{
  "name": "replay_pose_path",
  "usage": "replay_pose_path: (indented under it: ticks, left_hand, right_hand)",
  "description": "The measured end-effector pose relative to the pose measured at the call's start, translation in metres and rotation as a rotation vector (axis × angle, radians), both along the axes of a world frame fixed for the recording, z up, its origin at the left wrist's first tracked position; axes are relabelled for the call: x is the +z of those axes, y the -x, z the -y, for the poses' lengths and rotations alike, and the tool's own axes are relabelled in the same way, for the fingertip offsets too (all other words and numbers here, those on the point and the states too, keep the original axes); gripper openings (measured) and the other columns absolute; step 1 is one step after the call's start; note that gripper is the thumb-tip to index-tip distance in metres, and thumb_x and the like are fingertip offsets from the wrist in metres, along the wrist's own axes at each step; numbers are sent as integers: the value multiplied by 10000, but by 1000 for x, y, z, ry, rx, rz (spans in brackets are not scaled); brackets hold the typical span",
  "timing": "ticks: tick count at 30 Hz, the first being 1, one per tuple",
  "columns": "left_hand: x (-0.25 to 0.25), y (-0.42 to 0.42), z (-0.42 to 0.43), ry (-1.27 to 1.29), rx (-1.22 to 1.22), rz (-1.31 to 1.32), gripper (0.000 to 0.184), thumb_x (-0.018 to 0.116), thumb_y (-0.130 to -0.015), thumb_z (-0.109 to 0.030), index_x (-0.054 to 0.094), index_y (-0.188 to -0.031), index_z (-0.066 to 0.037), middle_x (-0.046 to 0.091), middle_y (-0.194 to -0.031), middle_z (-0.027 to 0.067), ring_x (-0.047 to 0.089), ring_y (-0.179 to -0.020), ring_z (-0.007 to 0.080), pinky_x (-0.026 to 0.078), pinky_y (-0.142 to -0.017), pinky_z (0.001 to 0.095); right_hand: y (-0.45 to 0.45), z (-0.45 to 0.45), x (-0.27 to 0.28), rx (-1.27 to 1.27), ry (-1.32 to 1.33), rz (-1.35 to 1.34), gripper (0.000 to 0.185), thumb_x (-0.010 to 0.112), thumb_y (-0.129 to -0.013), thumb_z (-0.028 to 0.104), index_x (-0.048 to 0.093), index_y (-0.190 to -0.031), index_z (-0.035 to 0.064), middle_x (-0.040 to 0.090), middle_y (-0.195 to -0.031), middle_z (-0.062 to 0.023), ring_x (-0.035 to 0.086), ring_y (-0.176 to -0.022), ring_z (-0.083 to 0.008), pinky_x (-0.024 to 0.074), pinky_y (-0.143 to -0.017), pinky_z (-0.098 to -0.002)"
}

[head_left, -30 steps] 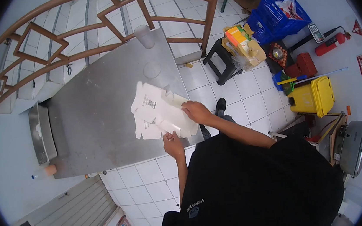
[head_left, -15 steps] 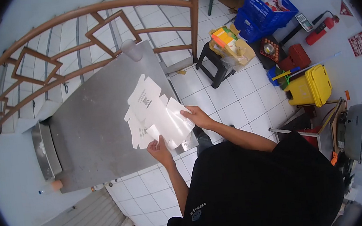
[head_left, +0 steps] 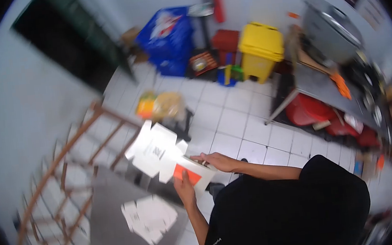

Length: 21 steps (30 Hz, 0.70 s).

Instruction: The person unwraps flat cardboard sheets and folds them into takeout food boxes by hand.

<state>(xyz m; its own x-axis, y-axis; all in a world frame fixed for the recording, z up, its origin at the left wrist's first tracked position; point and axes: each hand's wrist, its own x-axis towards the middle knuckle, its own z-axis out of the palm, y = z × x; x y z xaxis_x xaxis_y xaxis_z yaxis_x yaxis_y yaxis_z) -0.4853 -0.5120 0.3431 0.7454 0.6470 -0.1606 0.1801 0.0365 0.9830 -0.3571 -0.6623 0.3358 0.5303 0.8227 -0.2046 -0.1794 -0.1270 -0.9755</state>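
White carton blank now sits at 11 o'clock of my L hand, which pinches it, grip of R hand unclear, 2nd blank now apart on tbl at 8, so prob. handling just one.

Room's pretty bright, but there's motion blur on the blue crates, held white cardboard looks blown out, fisheye edges go black.

On the grey surface there lies one flat white cardboard sheet, with notched edges and small dark print near its left side.
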Motion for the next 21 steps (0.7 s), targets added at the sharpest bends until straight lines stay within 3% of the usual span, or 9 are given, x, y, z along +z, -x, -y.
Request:
replay_pose_path:
  ticks: [1,4,7,10,14,18,19,20,21]
  left_hand:
    - [3,-19,22,14,-106,3,354,526,-1068,-223,560,-1277,61,661,-1160,128,611,-1052,174,485,-919,312]
    - [-1,-83,105,125,-414,38,327,517,-1072,-226,553,-1245,49,653,-1148,125,602,-1033,157,483,-909,315]
    - [-11,-126,151,42,-560,52,273,581,-1041,-205,552,-1177,29,631,-1099,108,603,-965,167,486,-883,314]
    - [2,-155,224,-626,-399,-74,308,632,-1010,-214,536,-1163,35,601,-1105,130,614,-980,205,483,-891,308]
    - [15,-176,294,-233,-856,135,333,706,-952,-180,584,-1169,43,581,-1133,143,614,-1007,213,518,-794,306]
    - [8,-207,327,-123,-1177,151,238,659,-979,-145,624,-1144,24,607,-1107,137,635,-933,194,522,-758,312]
    - [12,-211,336,-96,-1176,104,243,688,-937,-111,639,-1138,15,613,-1139,146,616,-1018,233,515,-821,354]
    - [15,-217,346,-253,-1210,209,251,698,-915,-94,643,-1134,15,611,-1162,147,598,-1053,253,501,-856,371]
    - [21,-225,357,-410,-1236,320,262,708,-893,-76,646,-1130,14,609,-1186,149,580,-1088,272,488,-890,388]
  right_hand:
    - [-9,27,-6,-159,-109,-122,444,519,-1069,238,500,-1500,136,639,-1007,-26,548,-894,-160,474,-882,-328]
    - [-41,124,-13,-264,209,324,270,670,-985,268,699,-1098,24,623,-775,-34,484,-689,-106,433,-626,-318]
    - [-35,179,14,-572,329,277,305,704,-956,282,655,-890,-12,557,-654,-79,446,-614,-118,388,-568,-337]
    - [-38,230,2,-966,287,308,322,703,-956,285,662,-857,-19,538,-635,-104,455,-595,-125,401,-572,-344]
    - [-41,271,9,-1213,161,245,317,630,-979,304,636,-1020,-10,646,-824,-181,612,-676,-273,481,-649,-394]
    - [-55,316,13,-1497,35,150,405,594,-1009,303,568,-1243,-26,691,-964,-199,682,-803,-276,529,-723,-375]
    - [-58,324,19,-1506,43,122,435,590,-1013,304,545,-1286,-31,696,-998,-208,695,-840,-277,537,-742,-372]
    - [-62,332,25,-1513,51,94,467,586,-1016,306,522,-1328,-36,701,-1032,-217,707,-876,-277,545,-761,-370]
    - [-64,340,34,-1415,22,1,473,584,-1034,275,485,-1383,-29,669,-1108,-146,646,-989,-178,525,-828,-318]
